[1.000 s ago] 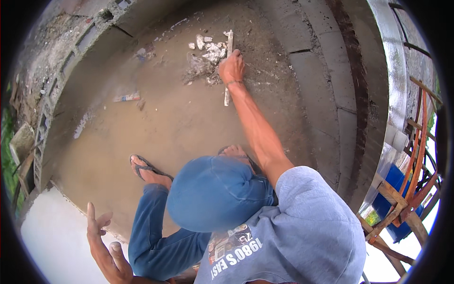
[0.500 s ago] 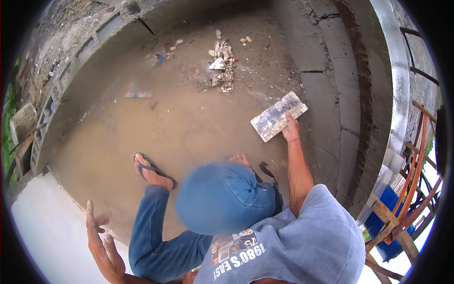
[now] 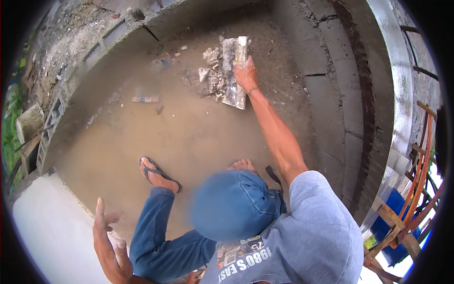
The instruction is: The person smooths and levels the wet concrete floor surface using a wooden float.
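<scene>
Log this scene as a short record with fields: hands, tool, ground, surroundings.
right hand: right hand gripping a flat float, arm stretched forward
left hand: left hand open, empty, raised at the lower left
tool position: the float lies against a rubble pile
ground: wet, muddy floor with a small scrap of litter
feet: sandalled foot on the floor
surroundings: block wall on the right
</scene>
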A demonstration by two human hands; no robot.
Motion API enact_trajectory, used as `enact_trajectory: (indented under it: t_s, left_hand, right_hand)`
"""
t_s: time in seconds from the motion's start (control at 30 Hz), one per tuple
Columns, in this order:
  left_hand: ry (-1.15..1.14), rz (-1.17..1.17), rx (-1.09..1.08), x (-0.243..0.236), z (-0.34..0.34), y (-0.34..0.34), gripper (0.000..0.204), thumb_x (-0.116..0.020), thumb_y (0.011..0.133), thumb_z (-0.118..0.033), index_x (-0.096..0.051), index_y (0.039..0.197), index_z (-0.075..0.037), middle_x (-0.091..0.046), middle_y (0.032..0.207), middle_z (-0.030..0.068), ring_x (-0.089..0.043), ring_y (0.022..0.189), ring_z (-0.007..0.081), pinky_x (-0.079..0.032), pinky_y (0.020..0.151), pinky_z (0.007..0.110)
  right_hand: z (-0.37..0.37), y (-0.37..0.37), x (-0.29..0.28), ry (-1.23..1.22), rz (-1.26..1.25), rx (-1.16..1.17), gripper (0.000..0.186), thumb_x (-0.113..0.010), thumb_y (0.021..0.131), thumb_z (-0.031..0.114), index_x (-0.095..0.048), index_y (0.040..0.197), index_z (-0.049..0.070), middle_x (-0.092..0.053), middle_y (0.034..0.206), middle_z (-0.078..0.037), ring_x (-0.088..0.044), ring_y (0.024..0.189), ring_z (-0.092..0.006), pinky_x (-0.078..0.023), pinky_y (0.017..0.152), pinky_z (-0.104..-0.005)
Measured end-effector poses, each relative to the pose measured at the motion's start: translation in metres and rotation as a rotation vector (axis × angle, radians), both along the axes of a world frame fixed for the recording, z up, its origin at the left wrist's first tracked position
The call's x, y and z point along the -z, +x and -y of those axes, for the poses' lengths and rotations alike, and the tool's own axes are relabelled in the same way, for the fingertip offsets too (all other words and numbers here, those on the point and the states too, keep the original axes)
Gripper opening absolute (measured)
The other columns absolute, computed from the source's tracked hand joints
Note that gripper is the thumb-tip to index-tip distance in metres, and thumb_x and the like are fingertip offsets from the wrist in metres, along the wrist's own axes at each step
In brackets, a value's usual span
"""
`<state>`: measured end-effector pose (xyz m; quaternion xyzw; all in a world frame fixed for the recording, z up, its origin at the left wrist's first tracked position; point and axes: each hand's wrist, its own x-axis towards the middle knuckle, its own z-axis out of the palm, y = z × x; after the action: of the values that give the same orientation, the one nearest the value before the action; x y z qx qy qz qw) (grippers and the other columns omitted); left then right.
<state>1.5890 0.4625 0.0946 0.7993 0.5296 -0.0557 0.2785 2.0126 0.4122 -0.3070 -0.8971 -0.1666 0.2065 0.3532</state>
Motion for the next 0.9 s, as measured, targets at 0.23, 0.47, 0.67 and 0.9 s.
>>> enact_trajectory:
  t_s: [0.23, 0.47, 0.67, 0.9]
  left_hand:
    - [-0.018, -0.082, -0.021, -0.002, -0.013, -0.011, 0.081, -0.036, 0.1, -0.065, -0.04, 0.153, -0.004, -0.066, 0.115, 0.0213, -0.061, 0.105, 0.0315, -0.045, 0.087, 0.044]
    - [-0.072, -0.068, 0.05, -0.008, -0.01, -0.003, 0.079, -0.039, 0.1, -0.064, -0.039, 0.154, -0.006, -0.066, 0.122, 0.0219, -0.062, 0.111, 0.0338, -0.045, 0.09, 0.045]
    - [-0.101, -0.031, -0.071, -0.006, -0.009, -0.02, 0.08, -0.038, 0.1, -0.065, -0.038, 0.155, -0.007, -0.065, 0.122, 0.0232, -0.062, 0.111, 0.0336, -0.045, 0.092, 0.045]
    - [-0.115, -0.132, -0.201, 0.015, -0.002, -0.054, 0.079, -0.037, 0.102, -0.064, -0.038, 0.155, -0.006, -0.066, 0.119, 0.0236, -0.062, 0.109, 0.0337, -0.046, 0.093, 0.043]
  right_hand:
    - [0.037, 0.128, -0.011, -0.37, 0.367, 0.011, 0.028, -0.063, 0.089, 0.016, -0.056, 0.109, -0.003, -0.07, 0.1, -0.028, -0.066, 0.097, -0.0486, -0.053, 0.084, -0.0551]
    - [-0.072, -0.001, 0.031, -0.153, 0.476, -0.366, 0.019, -0.058, 0.087, 0.011, -0.052, 0.104, 0.002, -0.064, 0.101, -0.026, -0.062, 0.1, -0.0468, -0.051, 0.083, -0.0592]
    - [-0.078, 0.062, -0.009, -0.027, 0.403, -0.452, 0.021, -0.061, 0.085, 0.008, -0.056, 0.104, -0.001, -0.066, 0.098, -0.029, -0.063, 0.095, -0.0496, -0.05, 0.085, -0.0555]
    - [-0.056, 0.196, -0.009, -0.56, 0.425, -0.003, 0.027, -0.06, 0.091, 0.016, -0.06, 0.115, 0.004, -0.066, 0.12, -0.019, -0.061, 0.115, -0.0423, -0.051, 0.096, -0.0534]
